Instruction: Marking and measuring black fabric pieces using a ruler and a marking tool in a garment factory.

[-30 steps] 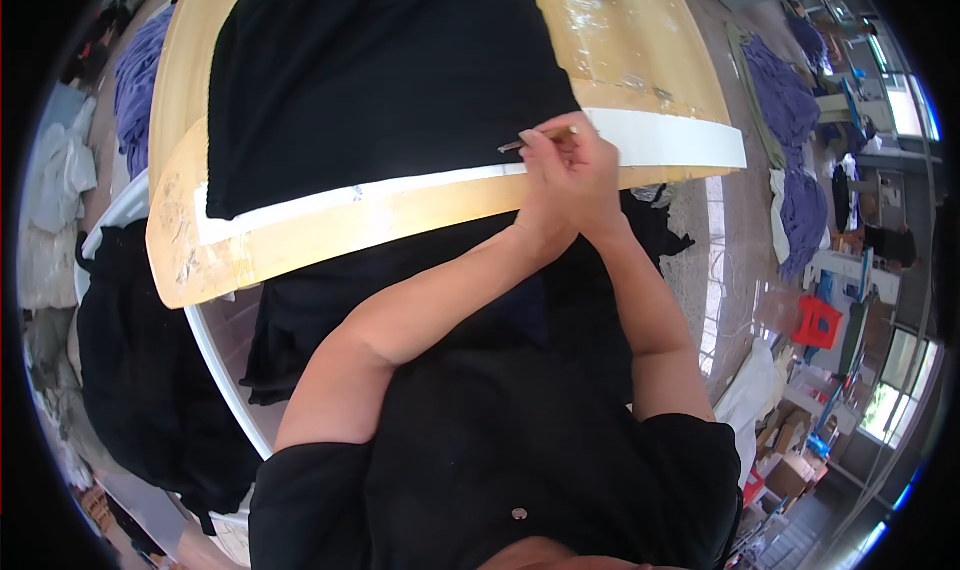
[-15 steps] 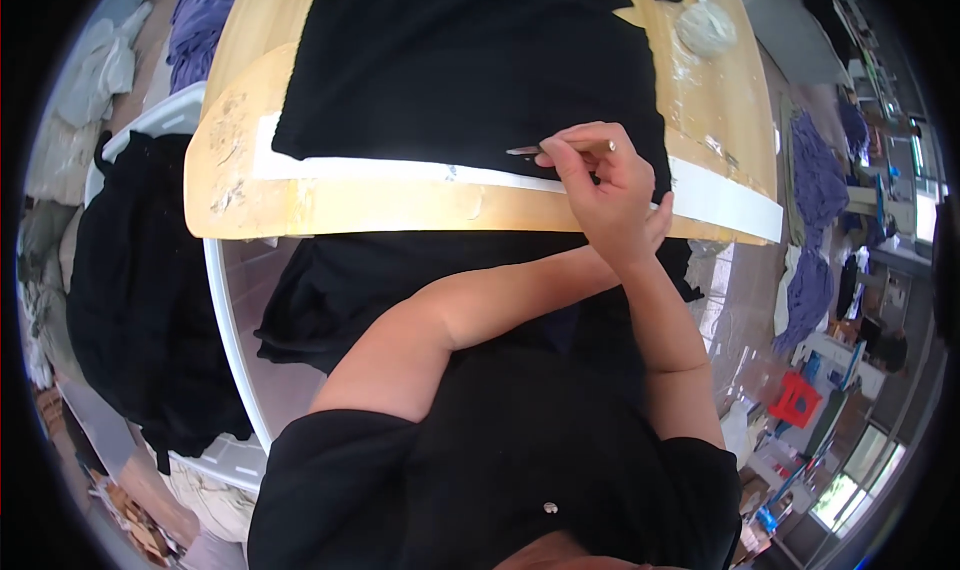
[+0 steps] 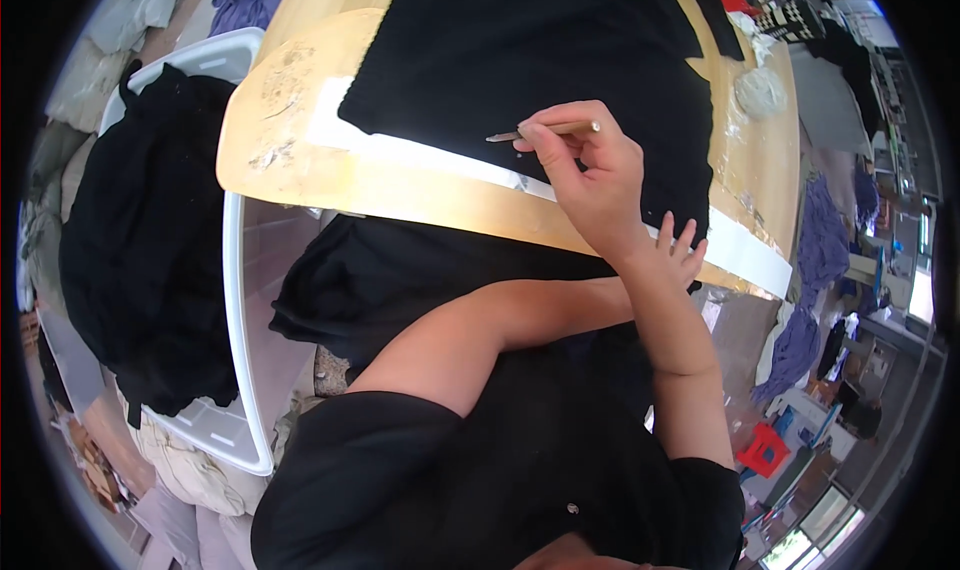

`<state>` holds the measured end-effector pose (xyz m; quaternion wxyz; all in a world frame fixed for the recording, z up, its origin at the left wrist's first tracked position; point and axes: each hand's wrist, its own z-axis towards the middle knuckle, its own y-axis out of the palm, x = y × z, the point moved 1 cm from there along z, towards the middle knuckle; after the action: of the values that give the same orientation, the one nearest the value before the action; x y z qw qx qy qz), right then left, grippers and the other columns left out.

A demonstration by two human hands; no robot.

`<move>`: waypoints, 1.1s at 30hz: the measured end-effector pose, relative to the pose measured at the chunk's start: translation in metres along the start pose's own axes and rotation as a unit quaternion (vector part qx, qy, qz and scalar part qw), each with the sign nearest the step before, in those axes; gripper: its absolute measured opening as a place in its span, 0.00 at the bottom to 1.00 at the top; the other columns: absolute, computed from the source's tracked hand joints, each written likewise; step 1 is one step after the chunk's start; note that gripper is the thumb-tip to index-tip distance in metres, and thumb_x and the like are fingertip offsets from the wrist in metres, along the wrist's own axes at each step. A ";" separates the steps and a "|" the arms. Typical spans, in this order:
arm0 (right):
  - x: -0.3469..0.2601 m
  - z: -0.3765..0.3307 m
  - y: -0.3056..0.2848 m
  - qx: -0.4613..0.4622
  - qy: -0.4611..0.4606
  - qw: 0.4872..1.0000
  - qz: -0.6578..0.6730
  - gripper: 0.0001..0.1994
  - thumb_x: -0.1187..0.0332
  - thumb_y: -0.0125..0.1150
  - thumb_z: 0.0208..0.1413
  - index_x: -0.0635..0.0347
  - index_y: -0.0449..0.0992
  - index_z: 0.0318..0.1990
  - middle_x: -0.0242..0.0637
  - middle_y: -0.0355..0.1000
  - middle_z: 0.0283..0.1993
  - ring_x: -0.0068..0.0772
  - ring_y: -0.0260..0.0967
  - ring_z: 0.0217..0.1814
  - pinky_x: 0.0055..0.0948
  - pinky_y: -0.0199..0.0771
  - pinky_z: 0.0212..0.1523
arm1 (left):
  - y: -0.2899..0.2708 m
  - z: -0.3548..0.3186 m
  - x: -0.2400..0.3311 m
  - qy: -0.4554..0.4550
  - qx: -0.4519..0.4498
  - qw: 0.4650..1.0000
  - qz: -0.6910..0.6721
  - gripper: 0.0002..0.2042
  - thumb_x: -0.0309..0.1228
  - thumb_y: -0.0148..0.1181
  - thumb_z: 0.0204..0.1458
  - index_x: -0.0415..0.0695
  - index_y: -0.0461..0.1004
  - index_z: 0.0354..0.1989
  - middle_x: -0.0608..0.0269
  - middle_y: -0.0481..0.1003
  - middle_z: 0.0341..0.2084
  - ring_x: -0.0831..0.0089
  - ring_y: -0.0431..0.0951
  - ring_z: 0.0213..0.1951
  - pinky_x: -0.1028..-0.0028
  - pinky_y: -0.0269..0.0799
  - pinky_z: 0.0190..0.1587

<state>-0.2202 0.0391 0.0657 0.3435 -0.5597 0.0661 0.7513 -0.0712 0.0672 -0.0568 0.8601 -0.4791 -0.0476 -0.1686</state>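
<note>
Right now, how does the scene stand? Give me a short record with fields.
Right hand: holds a slim pointed tool over the black cloth; tip contact unclear
Left hand: crossed beneath the right forearm, fingers spread by the cloth's lower right corner
Surface: pale wood-coloured table
Under the cloth: white strip, partly covered
Table's right side: white roundish bundle
Person's left: white bin holding dark fabric

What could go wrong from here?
The pointed tool in the right hand could snag the black fabric, since its tip sits close to it. The left hand reaches out from beneath the right forearm, so one might bump the other and jolt the tool.
</note>
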 end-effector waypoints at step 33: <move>0.149 0.069 -0.339 0.234 0.211 0.738 -0.596 0.11 0.69 0.52 0.51 0.53 0.75 0.41 0.49 0.72 0.40 0.50 0.70 0.42 0.45 0.67 0.45 | -0.181 0.063 -0.414 -0.370 -0.267 0.888 0.059 0.53 0.42 0.72 0.30 0.55 0.44 0.67 0.44 0.48 0.64 0.48 0.62 0.59 0.52 0.63 0.57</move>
<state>-0.0953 0.3947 0.0557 0.8185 -0.5311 -0.0365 0.2163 -0.5153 0.1339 0.0223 0.6286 -0.7199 -0.2871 0.0654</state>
